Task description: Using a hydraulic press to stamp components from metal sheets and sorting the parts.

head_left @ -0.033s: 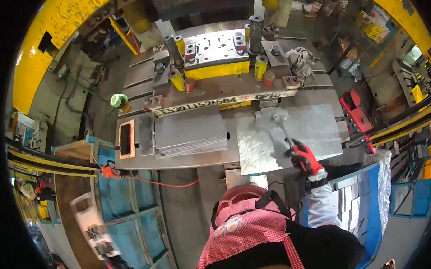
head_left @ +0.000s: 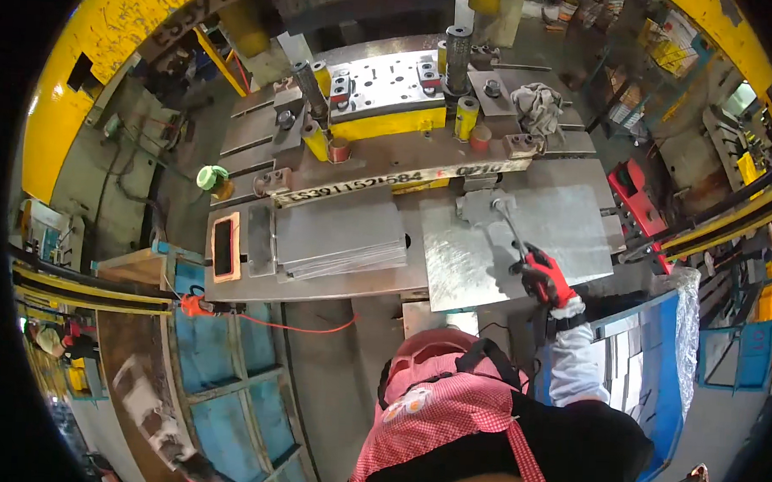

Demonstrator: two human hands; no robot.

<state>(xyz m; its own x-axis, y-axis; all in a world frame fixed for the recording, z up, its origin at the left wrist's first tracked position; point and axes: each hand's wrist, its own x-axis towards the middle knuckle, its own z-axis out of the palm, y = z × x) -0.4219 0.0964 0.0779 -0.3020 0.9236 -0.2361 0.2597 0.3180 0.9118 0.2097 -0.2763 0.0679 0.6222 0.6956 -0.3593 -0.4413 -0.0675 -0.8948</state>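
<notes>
My right hand [head_left: 545, 276], in a red and black glove, grips a thin metal rod tool [head_left: 511, 227]. Its small rounded head [head_left: 499, 206] is on or just over a flat grey metal sheet [head_left: 565, 226], near the sheet's far edge. At lower left my left hand [head_left: 196, 470], gloved and smeared by motion, appears closed on the near end of a pale sheet-metal part [head_left: 140, 394] with cut-outs. Its fingers are not clear. To the left of the single sheet lies a stack of grey metal sheets [head_left: 339, 231] on the press bed.
Ahead stands a die [head_left: 387, 84] with a yellow base and upright guide posts. A phone-like dark slab [head_left: 224, 246], green-lidded jar [head_left: 209, 180] and crumpled rag [head_left: 537, 109] lie around it. Blue-panelled frames [head_left: 208, 354] stand lower left; a blue bin [head_left: 672, 378], lower right.
My left hand and the pale sheet-metal part have shifted left and slightly down, blurring. My right hand and the rod tool have barely moved.
</notes>
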